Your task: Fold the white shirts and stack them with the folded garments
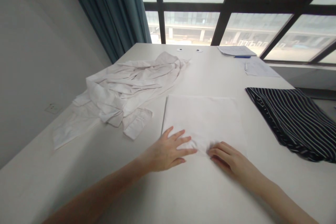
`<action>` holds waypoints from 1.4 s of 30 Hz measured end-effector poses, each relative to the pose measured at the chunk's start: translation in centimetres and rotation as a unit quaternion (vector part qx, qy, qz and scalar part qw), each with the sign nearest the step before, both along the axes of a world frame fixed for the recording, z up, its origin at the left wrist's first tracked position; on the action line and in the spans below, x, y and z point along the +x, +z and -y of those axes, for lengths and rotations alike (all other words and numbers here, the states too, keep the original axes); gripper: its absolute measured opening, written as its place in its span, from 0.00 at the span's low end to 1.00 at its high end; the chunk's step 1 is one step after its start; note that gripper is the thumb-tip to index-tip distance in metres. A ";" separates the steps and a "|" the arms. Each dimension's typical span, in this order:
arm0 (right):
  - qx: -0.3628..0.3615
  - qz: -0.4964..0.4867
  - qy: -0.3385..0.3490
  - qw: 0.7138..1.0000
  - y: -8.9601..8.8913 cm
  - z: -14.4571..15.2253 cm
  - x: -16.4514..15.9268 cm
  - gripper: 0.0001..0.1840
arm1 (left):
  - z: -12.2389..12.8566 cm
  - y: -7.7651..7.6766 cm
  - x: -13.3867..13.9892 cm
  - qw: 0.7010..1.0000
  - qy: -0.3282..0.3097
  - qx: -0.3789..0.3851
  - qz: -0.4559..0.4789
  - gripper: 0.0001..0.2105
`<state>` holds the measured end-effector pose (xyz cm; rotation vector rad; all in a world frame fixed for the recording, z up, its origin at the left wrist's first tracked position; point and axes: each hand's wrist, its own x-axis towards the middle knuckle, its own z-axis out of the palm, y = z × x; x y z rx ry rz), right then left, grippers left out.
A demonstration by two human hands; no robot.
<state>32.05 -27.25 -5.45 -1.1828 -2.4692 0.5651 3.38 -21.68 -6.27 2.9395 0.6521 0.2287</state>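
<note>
A flat white piece of cloth point(202, 115), roughly rectangular, lies on the white table in front of me. A thin dark line runs along its left side; I cannot tell whether something lies under it. My left hand point(169, 151) rests on its near left corner, palm down with the fingers spread. At the near edge, my right hand point(227, 157) has its fingers bent and pressed together on the cloth, and small wrinkles show between the two hands. Its fingertips are partly hidden and slightly blurred.
A crumpled white garment point(131, 84) spreads over the table's left side. To the right lies a black-and-white striped cloth point(296, 120). Papers point(236, 50) and a blue pen point(242, 57) sit at the far right, near the window. The table point(189, 196) meets a wall on the left.
</note>
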 end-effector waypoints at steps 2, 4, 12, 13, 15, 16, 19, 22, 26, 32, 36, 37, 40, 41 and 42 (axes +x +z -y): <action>-0.028 -0.006 0.002 1.000 0.3 0.0 0.4 0.09 | -0.1 -0.5 0.0 1.000 0.005 0.011 0.008 0.20; -0.046 0.002 -0.012 0.999 0.8 0.1 0.6 0.09 | -0.3 -0.9 -0.1 1.000 0.007 0.015 0.014 0.20; -0.027 0.118 -0.090 0.989 1.6 0.5 1.3 0.11 | -0.9 0.8 -0.3 0.994 0.030 -0.098 0.023 0.24; -0.027 0.122 -0.095 0.988 1.5 0.6 1.4 0.11 | -1.0 1.0 -0.3 0.992 0.040 -0.116 0.029 0.23; -0.039 0.118 -0.093 0.988 1.4 0.9 1.5 0.11 | -1.2 1.0 -0.3 0.987 0.076 -0.130 0.050 0.22; -0.051 0.112 -0.084 0.989 1.5 1.2 1.3 0.11 | -1.4 0.9 -0.2 0.985 0.101 -0.124 0.062 0.21; -0.105 0.076 -0.038 0.991 1.9 1.9 0.1 0.12 | -2.1 0.4 0.2 0.978 0.178 -0.088 0.059 0.23; -0.168 0.011 0.008 0.986 2.6 2.9 -2.2 0.09 | -3.1 0.3 1.3 0.969 0.239 -0.060 -0.017 0.24; -0.252 -0.098 0.104 0.957 3.6 3.2 -4.9 0.03 | -3.9 -0.2 3.3 0.949 0.305 -0.015 -0.074 0.25; -0.223 -0.143 -0.007 0.964 5.5 -0.9 -3.2 0.10 | -4.5 -1.6 3.0 0.968 0.243 0.052 -0.018 0.29; -0.064 -0.080 -0.083 0.991 6.0 -5.0 -0.3 0.13 | -5.9 -1.1 1.7 0.985 0.166 0.042 -0.034 0.29; -0.034 -0.064 -0.087 0.994 5.8 -5.9 0.2 0.13 | -6.4 -0.9 1.5 0.988 0.142 0.034 -0.040 0.29; 0.045 -0.017 -0.078 0.996 4.2 -7.6 0.9 0.14 | -8.0 -0.4 1.3 0.997 0.060 0.002 -0.047 0.30; 0.063 0.002 -0.070 0.996 3.4 -7.8 0.9 0.14 | -8.6 -0.3 1.2 0.998 0.033 -0.010 -0.044 0.30; 0.078 0.021 -0.061 0.995 2.5 -7.8 0.9 0.15 | -9.1 -0.3 1.2 0.999 0.010 -0.022 -0.037 0.31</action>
